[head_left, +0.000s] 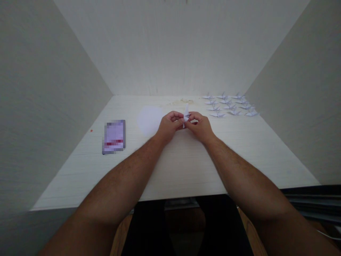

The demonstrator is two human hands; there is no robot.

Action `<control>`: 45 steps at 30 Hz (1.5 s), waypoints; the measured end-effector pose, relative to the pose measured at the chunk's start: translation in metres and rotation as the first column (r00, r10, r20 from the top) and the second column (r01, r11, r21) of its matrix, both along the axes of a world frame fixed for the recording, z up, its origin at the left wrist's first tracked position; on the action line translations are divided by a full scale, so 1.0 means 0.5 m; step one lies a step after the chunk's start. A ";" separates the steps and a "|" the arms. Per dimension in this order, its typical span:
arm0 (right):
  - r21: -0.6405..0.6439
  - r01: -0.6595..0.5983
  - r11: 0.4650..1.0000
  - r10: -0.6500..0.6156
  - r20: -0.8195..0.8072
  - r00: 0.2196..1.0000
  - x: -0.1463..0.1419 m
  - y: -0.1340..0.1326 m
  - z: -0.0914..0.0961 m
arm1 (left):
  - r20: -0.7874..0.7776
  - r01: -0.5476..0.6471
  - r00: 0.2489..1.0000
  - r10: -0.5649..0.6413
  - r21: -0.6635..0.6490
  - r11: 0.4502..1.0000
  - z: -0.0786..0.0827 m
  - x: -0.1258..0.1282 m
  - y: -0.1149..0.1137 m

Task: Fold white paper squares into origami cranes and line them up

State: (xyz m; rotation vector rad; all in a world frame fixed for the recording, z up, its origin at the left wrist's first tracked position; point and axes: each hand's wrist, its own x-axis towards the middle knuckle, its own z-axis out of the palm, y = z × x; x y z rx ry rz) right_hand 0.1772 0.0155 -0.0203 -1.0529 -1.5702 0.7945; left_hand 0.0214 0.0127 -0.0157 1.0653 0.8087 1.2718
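Observation:
Between my two hands, over the middle of the table, is a small folded white paper crane (186, 114) with one point sticking up. My left hand (172, 122) pinches its left side between thumb and fingers. From the other side, my right hand (198, 124) grips it the same way, fingertips close to those of the left. The fingers hide part of the paper. Several finished white paper cranes (229, 106) stand in rows at the back right of the table, beyond my right hand.
A pale round patch (150, 119) of white lies left of my hands. Further left rests a flat device with a blurred screen (114, 136), and a small red spot (91, 131) beside it. Walls enclose the table (183, 170) at the back and both sides.

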 end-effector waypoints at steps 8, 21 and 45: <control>-0.014 -0.021 1.000 0.021 -0.027 0.999 -0.001 0.003 -0.004 | -0.024 -0.036 0.999 0.037 0.036 0.999 0.000 0.003 0.000; 0.022 -0.014 1.000 0.015 -0.053 0.999 -0.001 0.003 -0.004 | -0.060 -0.075 0.995 0.081 0.097 0.992 -0.005 0.002 0.003; -0.027 -0.008 1.000 0.008 0.004 1.000 0.001 0.001 0.006 | -0.115 -0.128 0.983 0.142 0.119 0.985 -0.003 0.006 0.001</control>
